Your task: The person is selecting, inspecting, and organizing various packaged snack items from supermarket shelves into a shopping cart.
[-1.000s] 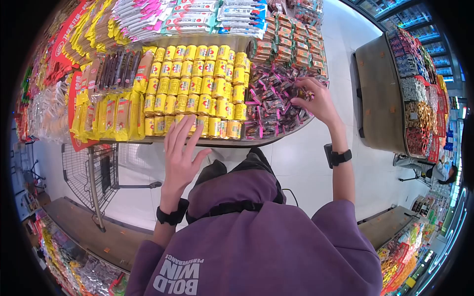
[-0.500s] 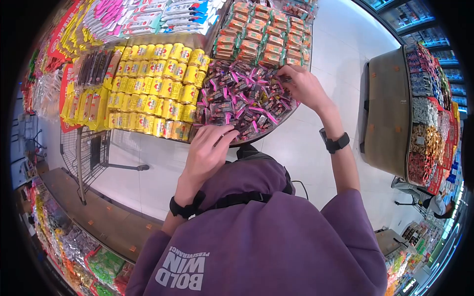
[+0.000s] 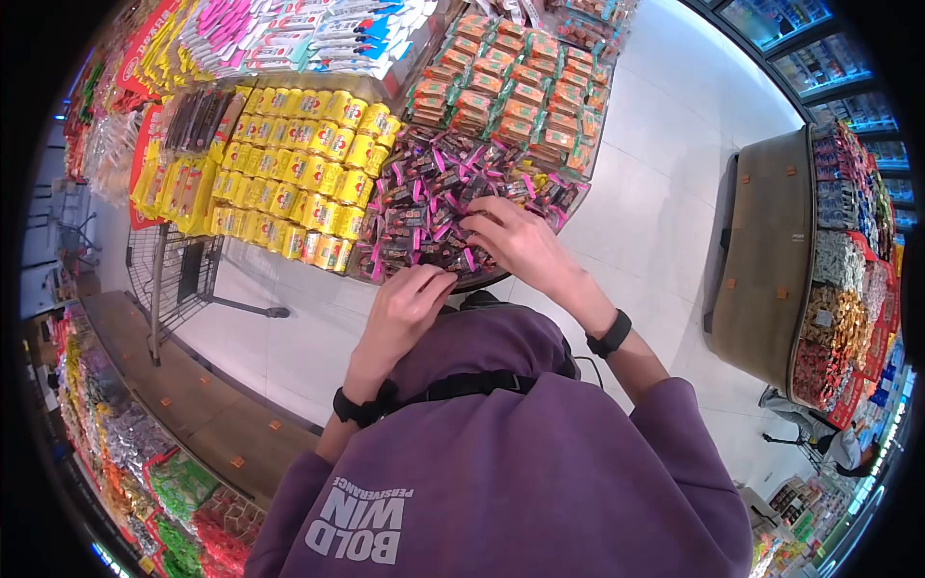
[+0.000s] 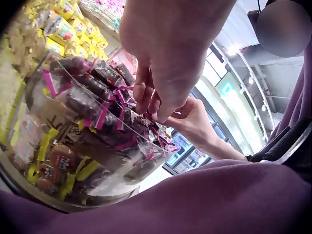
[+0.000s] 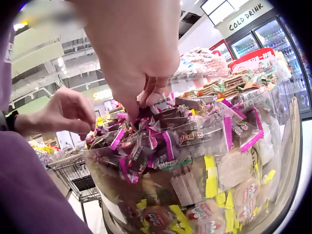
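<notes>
Dark packets with pink ends (image 3: pixel 419 212) lie heaped in a clear-walled bin. My right hand (image 3: pixel 525 246) is over the heap; in the right wrist view its thumb and fingers (image 5: pixel 136 97) pinch a dark packet (image 5: pixel 146 111). My left hand (image 3: pixel 403 306) is at the bin's near edge, fingers bent, thumb close to the fingertips. In the left wrist view the left hand's fingertips (image 4: pixel 155 108) meet at the packets; whether they hold one is hidden. Packets with yellow ends (image 4: pixel 61 163) show through the bin wall.
Yellow rolls (image 3: pixel 289 183) stand left of the heap, orange-green packets (image 3: pixel 525 91) behind it. A shopping cart (image 3: pixel 173 279) stands at the left beneath the display. Another display stand (image 3: pixel 766 260) is across the aisle at the right, near a seated person.
My right hand has moved left and nearer over the heap, close to my left hand. My left hand has shifted from the yellow rolls to the heap's near edge.
</notes>
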The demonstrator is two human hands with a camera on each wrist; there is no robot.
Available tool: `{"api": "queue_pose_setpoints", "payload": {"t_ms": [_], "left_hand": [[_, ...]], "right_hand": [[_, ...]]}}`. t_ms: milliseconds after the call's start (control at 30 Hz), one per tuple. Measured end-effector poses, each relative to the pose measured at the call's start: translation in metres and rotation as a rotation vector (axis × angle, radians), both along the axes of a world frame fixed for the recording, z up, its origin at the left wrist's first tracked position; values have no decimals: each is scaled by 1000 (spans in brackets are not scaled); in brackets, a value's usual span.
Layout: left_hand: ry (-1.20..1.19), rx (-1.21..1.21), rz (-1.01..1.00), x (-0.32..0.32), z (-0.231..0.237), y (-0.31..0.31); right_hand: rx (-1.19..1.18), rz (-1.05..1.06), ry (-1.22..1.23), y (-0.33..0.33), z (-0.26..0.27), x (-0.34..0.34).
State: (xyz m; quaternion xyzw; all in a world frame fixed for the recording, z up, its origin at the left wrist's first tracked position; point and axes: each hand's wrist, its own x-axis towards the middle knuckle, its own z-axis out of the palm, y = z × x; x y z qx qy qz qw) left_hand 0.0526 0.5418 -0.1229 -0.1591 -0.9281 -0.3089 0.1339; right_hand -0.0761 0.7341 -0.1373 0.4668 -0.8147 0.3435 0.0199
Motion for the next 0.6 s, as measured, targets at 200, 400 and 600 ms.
{"api": "queue_pose_setpoints", "payload": {"t_ms": [200,400,600], "left_hand": [[118,55,39,-34,-4,27],[199,11,75,-51,-6,34],[131,7,115,-55,-6,32]], "right_hand": [[-34,-57,-22,13,-2,4],[-108,-67,105,17,-13,4],[-127,-69,75,11,-12,0]]}}
